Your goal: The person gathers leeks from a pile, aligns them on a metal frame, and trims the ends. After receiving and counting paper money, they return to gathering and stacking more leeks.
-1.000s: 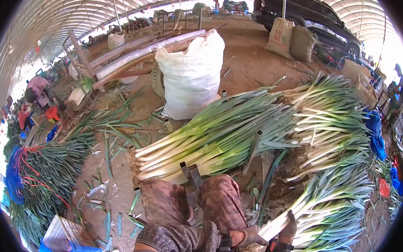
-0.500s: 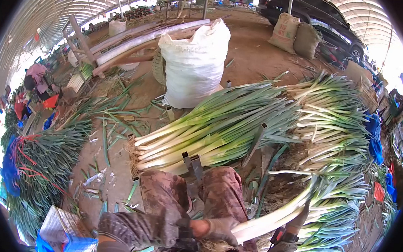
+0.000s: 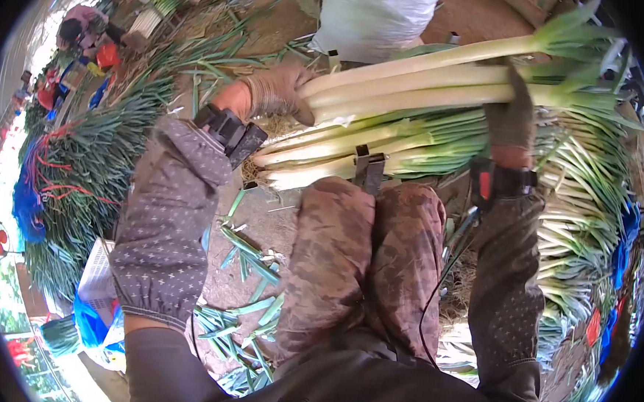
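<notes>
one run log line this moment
leek stalks: held; left grip: closed on white ends; right grip: at leafy side; lying bundle: lower in view

Room abv thighs (image 3: 329, 268), leeks (image 3: 417, 94) btwn hands (image 3: 278, 91), post (image 3: 368, 174) fwd

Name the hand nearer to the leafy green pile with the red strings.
Left. The left hand is at the pale ends of the stalks, to the right of the pile; the right hand is farther right, toward their green ends.

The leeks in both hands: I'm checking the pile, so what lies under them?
More leeks lie below, pale stalks and green leaves showing, with a metal post beside them. The held leeks cover part of that pile, so what is directly beneath cannot be seen.
</notes>
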A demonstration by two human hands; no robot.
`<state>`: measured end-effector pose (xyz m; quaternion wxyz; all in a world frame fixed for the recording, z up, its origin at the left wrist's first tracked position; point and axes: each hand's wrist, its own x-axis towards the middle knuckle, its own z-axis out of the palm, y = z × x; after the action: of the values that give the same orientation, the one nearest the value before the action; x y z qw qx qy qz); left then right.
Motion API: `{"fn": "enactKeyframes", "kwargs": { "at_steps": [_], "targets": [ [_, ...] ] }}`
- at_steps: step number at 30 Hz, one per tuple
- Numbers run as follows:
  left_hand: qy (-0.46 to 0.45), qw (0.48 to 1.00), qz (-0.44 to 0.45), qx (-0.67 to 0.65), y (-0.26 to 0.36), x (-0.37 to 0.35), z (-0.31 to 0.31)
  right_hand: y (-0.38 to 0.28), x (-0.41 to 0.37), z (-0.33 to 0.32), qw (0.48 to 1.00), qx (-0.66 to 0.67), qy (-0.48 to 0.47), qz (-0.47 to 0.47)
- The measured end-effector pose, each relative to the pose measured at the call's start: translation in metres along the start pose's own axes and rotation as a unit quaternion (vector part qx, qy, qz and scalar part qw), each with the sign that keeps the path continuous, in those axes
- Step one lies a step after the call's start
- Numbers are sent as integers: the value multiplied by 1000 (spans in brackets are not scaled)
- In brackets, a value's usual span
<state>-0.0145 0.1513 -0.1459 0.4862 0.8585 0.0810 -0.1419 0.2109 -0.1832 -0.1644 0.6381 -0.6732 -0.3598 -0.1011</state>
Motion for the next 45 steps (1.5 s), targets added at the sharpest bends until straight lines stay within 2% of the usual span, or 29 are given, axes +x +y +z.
{"fn": "enactKeyframes", "kwargs": {
  "at_steps": [1, 2, 3, 4, 6, 8, 11, 14, 15, 16, 17, 19, 22, 23, 24, 26, 29, 32, 35, 36, 37, 40, 43, 44, 45],
  "targets": [
    [3, 999, -39, 35, -18, 2, 0, 15, -5, 21, 970, 216, 16, 114],
    [4, 995, -78, 69, -39, 6, 4, 27, -13, 41, 881, 416, 35, 224],
    [7, 991, -109, 81, -83, 12, 9, 57, -25, 53, 832, 463, 19, 305],
    [9, 986, -139, 95, -126, 21, 18, 91, -40, 62, 774, 506, 6, 381],
    [104, 974, -171, 106, -167, 9, 61, 121, -87, 67, 712, 492, -15, 500],
    [-11, 971, -205, 126, -168, -1, 74, 117, -123, 44, 746, 365, -68, 553],
    [-1, 938, -249, 240, -182, 1, 74, 65, -114, 18, 811, 184, -196, 520],
    [-36, 947, -213, 238, -204, 5, 67, 41, -90, 25, 897, 40, -236, 372],
    [-31, 939, -223, 258, -199, 6, 70, 31, -79, 37, 935, -54, -254, 240],
    [-24, 931, -236, 277, -195, 3, 73, 38, -73, 50, 948, -147, -266, 90],
    [-17, 922, -250, 295, -191, 2, 74, 48, -63, 66, 932, -233, -271, -62],
    [0, 920, -224, 322, -196, 1, 78, 66, -41, 100, 868, -316, -289, -249],
    [13, 921, -219, 322, -206, -11, 83, 102, -23, 135, 759, -401, -402, -320],
    [14, 922, -224, 316, -208, -16, 84, 103, -22, 137, 737, -408, -442, -308],
    [42, 929, -210, 303, -204, -21, 85, 97, -20, 136, 736, -394, -473, -280],
    [19, 929, -241, 282, -196, -24, 80, 83, -22, 126, 725, -372, -533, -227],
    [-26, 936, -238, 259, -182, -22, 70, 95, -52, 108, 774, -351, -505, -149],
    [-100, 962, -216, 134, -188, -18, 47, 110, -54, 122, 749, -409, -505, -132],
    [-37, 982, -174, -55, -196, -34, 49, 127, -49, 121, 782, -315, -517, -145],
    [-19, 978, -162, -127, -206, -36, 52, 120, -50, 121, 780, -325, -517, -134],
    [-32, 978, -182, -99, -216, -35, 53, 112, -51, 120, 777, -336, -517, -127],
    [-41, 973, -179, -137, -208, -34, 51, 106, -56, 120, 782, -336, -509, -129],
    [-27, 978, -197, -57, -213, -27, 55, 113, -58, 121, 797, -323, -491, -139],
    [-25, 979, -203, -28, -214, -21, 56, 115, -55, 123, 793, -324, -497, -137],
    [34, 964, -227, 133, -177, -27, 65, 118, -52, 124, 790, -326, -503, -132]
  ]
}}
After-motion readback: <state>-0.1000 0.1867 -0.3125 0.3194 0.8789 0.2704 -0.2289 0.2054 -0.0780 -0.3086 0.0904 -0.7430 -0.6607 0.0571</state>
